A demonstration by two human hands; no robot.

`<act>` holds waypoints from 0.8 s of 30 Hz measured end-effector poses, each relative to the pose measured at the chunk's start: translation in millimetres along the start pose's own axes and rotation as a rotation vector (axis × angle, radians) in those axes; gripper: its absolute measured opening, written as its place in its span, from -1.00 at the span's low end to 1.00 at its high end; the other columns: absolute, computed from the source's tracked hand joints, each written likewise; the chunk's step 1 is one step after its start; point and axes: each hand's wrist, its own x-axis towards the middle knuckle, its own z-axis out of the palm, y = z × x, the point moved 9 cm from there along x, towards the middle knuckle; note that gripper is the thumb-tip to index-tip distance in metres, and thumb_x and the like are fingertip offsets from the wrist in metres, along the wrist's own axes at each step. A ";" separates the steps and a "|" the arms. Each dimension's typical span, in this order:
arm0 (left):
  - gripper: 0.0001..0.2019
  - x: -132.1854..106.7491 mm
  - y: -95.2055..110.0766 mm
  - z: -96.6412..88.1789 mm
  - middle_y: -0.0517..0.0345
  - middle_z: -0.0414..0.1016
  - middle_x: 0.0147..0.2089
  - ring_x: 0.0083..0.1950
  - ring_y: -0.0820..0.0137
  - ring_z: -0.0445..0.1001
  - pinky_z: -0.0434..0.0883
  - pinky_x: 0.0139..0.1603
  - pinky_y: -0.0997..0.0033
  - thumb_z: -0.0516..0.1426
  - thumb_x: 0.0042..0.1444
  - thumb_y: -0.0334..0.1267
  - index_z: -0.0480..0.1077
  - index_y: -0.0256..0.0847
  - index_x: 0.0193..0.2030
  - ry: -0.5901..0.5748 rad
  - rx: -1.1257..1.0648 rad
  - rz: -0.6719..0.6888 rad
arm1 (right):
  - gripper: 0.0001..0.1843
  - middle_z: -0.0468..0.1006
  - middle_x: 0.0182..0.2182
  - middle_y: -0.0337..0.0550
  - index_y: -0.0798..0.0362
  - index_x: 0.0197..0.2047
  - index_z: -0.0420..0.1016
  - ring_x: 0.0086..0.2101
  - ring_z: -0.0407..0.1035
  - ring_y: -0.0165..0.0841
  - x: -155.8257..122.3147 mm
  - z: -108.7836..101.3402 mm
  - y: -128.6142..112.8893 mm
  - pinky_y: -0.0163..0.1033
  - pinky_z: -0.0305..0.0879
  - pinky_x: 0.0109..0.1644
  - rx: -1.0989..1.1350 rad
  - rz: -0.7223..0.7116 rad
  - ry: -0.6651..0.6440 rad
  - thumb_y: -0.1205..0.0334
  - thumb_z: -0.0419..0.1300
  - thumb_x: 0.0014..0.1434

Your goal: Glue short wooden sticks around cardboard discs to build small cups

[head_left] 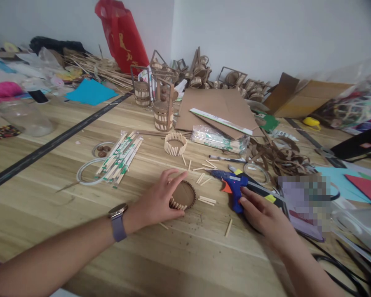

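Note:
My left hand [161, 201], with a watch on the wrist, lies on a round brown cardboard disc [183, 194] whose near edge carries a row of short wooden sticks; the fingers curl around that edge. My right hand [264, 215] rests beside a blue glue gun [231, 184] that lies on the wooden table [64, 206], fingertips touching its handle, fingers loosely spread. Loose short sticks [206, 200] are scattered between the disc and the gun.
A ring of upright sticks [175, 144] stands behind the disc. Wrapped chopsticks [121, 156] lie left, more packets [218, 139] and cardboard sheets [216, 108] behind. Finished stick baskets [163, 113], a red bag [123, 35] and a cardboard box [299, 97] line the wall. Cables run at the right.

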 end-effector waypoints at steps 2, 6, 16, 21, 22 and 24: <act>0.05 0.1 0.4 0.0 -0.14 0.03 0.32 0.33 -0.04 0.15 0.23 0.31 -0.18 0.39 -0.16 -0.38 -0.12 -0.01 0.40 -0.003 0.006 -0.001 | -0.65 0.63 -0.28 -0.02 0.03 -0.13 0.56 -0.34 0.51 -0.16 -3.3 -9.8 -20.8 -0.07 0.45 -0.28 -0.237 -0.198 0.045 0.00 0.17 0.12; 0.07 0.0 -1.1 1.3 -0.14 0.01 0.32 0.34 -0.05 0.13 0.23 0.31 -0.19 0.40 -0.16 -0.36 -0.14 0.00 0.40 -0.007 0.020 -0.006 | -0.79 0.62 -0.28 -0.03 -0.03 -0.22 0.56 -0.21 0.47 -0.17 -29.3 11.5 -63.2 -0.06 0.40 -0.12 -0.461 -0.610 -0.188 0.20 0.08 0.22; 0.07 0.3 -3.1 1.9 -0.15 0.01 0.31 0.35 -0.04 0.11 0.19 0.33 -0.18 0.42 -0.18 -0.35 -0.12 -0.03 0.39 0.001 0.030 -0.009 | -0.74 0.53 -0.32 -0.03 0.07 -0.21 0.38 -0.24 0.44 -0.17 -54.6 60.7 -45.2 -0.09 0.40 -0.21 -0.725 -0.506 -0.593 0.53 0.00 0.11; 0.07 0.1 -2.0 1.2 -0.14 0.03 0.31 0.35 -0.05 0.12 0.18 0.33 -0.18 0.42 -0.18 -0.34 -0.12 -0.02 0.40 0.013 0.025 0.002 | -0.75 0.52 -0.29 0.01 0.11 -0.21 0.38 -0.21 0.44 -0.11 -58.0 70.2 -46.2 -0.01 0.41 -0.16 -0.771 -0.538 -0.549 0.54 0.01 0.10; 0.08 -0.1 -2.1 1.2 -0.14 0.03 0.31 0.35 -0.05 0.12 0.19 0.33 -0.19 0.42 -0.18 -0.34 -0.12 -0.01 0.40 0.014 0.023 0.004 | -0.76 0.52 -0.29 0.02 0.11 -0.21 0.38 -0.21 0.44 -0.10 -58.6 72.1 -46.9 0.00 0.41 -0.16 -0.779 -0.563 -0.531 0.53 0.01 0.11; 0.08 -0.6 -2.4 1.5 -0.14 0.02 0.32 0.34 -0.05 0.12 0.20 0.32 -0.19 0.41 -0.17 -0.34 -0.13 0.01 0.40 0.014 0.019 0.004 | -0.77 0.53 -0.29 0.01 0.10 -0.21 0.38 -0.22 0.45 -0.10 -58.9 74.1 -47.4 0.01 0.42 -0.17 -0.791 -0.605 -0.492 0.52 0.00 0.13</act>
